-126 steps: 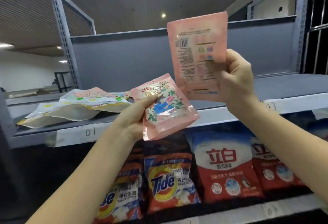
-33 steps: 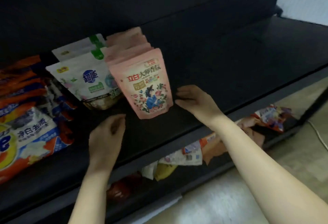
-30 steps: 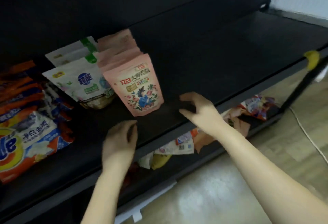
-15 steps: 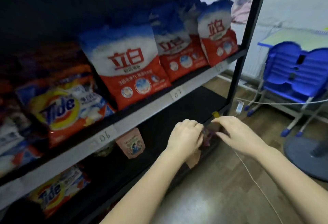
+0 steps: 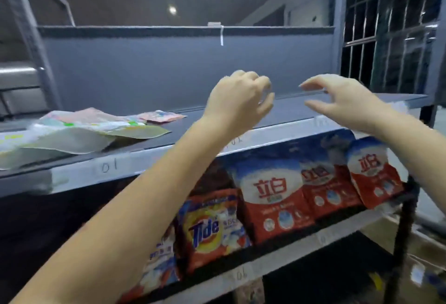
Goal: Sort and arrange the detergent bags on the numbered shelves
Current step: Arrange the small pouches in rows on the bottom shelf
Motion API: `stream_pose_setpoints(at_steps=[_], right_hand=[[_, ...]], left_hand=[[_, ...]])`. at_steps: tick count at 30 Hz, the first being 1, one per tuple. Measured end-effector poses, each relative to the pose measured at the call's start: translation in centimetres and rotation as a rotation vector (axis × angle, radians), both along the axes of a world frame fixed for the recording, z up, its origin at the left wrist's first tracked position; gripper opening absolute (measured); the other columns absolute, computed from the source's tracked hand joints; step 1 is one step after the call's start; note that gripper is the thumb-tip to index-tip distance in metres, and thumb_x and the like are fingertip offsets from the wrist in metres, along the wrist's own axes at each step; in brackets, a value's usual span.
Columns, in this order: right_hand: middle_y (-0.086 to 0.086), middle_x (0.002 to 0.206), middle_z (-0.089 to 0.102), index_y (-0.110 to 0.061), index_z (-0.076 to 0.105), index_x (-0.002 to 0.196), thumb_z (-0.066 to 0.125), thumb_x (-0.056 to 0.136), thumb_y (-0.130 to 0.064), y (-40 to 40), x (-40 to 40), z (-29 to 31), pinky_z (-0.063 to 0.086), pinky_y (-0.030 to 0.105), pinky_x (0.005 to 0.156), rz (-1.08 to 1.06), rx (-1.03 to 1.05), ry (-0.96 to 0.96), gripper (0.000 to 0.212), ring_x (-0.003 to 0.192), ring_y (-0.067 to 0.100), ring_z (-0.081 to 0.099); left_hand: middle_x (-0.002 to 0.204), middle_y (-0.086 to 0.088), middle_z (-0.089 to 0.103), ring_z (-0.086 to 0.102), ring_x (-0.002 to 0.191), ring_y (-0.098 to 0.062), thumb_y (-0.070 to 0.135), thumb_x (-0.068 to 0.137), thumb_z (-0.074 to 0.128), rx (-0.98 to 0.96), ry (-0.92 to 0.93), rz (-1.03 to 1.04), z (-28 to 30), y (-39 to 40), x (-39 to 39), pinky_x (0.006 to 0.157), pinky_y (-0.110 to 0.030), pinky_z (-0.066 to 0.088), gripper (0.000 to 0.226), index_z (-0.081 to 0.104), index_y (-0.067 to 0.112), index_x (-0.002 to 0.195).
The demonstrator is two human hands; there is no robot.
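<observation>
Detergent bags: flat pale pouches (image 5: 79, 132) lie piled on the top shelf (image 5: 289, 110) at left above label 01 (image 5: 106, 166), a pink pouch (image 5: 160, 116) flat just behind. Tide bags (image 5: 210, 229) and red-and-blue bags (image 5: 272, 197) stand on the shelf below. Left hand (image 5: 237, 101) raised over the top shelf, fingers curled, holding nothing. Right hand (image 5: 342, 101) beside it, fingers spread apart, empty.

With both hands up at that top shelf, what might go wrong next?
The loose pile of flat pouches lies slumped near the top shelf's front edge, so a careless tug may slide some off. The left hand and right hand hover empty, well right of that pile; reaching across may brush the pink pouch.
</observation>
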State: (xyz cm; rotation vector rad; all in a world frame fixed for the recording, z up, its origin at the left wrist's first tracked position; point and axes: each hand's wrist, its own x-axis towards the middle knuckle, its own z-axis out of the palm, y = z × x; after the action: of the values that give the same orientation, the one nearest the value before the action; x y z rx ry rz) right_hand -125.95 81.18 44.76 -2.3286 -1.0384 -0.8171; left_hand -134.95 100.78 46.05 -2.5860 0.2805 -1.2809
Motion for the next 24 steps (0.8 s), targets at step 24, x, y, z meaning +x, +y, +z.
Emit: stream_pose_setpoints(at_steps=[24], right_hand=[[0.013,0.128,0.052,-0.004,0.043,0.132,0.063,0.081,-0.056,43.9,13.1,5.2,0.049,0.033,0.093,0.161,-0.665,0.649,0.076,0.099,0.025,0.054]], left_hand=[[0.069,0.001,0.052,0.053,0.077,-0.024,0.059,0.087,0.048,-0.529,0.752,1.239,5.7,37.5,-1.4,0.074,-0.028,0.041,0.048,0.052,0.018,0.063]])
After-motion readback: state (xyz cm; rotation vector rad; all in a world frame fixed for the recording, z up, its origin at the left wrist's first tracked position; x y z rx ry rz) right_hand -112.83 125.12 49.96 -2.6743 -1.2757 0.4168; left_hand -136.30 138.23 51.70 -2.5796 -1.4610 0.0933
